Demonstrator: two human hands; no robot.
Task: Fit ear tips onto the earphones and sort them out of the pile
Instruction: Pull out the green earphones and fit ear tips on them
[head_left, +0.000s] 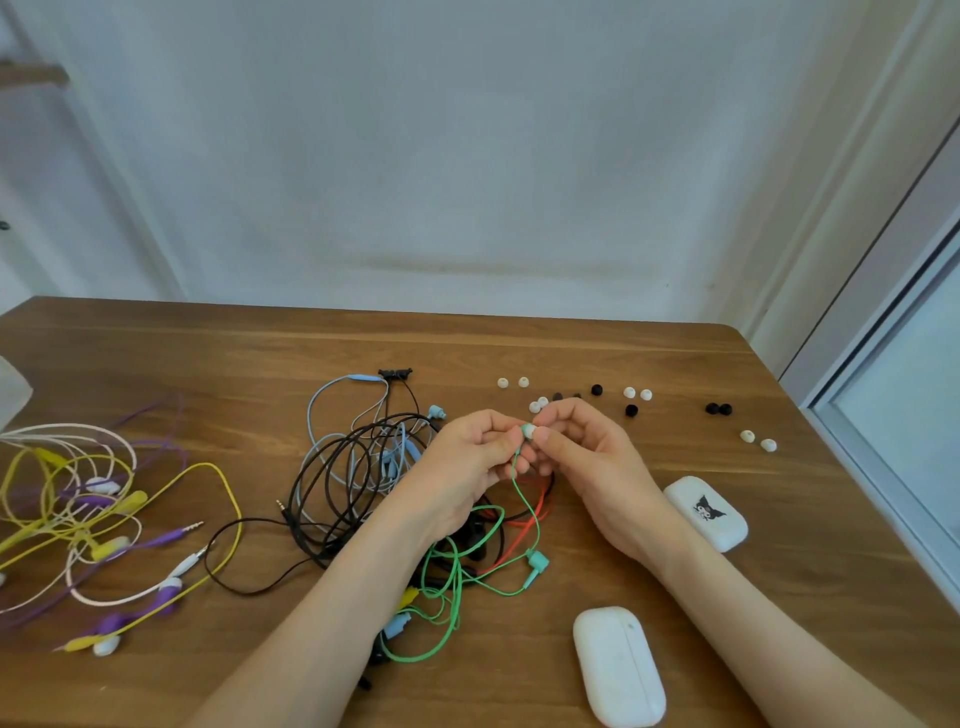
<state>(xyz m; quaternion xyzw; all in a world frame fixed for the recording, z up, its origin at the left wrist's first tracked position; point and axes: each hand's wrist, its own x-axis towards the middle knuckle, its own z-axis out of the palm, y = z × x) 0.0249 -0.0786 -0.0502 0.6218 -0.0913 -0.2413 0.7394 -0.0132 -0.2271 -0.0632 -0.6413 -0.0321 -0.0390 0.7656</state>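
Head view: a wooden table (208, 353) fills the lower half of the frame, with a pale wall above it.
Left hand (467, 457): at the centre of the frame, fingers curled, pinching the green earphone (514, 470) just below its bud.
Right hand (592, 462): just right of the left hand, its thumb and forefinger pinch the white ear tip (531, 430) at the bud's end; the other fingers are curled.
Green earphone: held above the table between both hands. Its cable (458, 592) hangs down and loops at lower centre, where a second green bud (537, 561) lies.
Pile (353, 447): black and light-blue cables tangled left of the hands and under the left wrist, with a red cable (543, 506) below the right hand.
Loose ear tips (629, 392): white and black, scattered on the table right of centre, beyond the hands.
Coloured earphones (130, 501): yellow, purple and white sets at the left edge, apart from the pile.
Cases: a plain white case (618, 665) lies at lower right, and a cartoon-printed case (706, 512) lies beside the right wrist.
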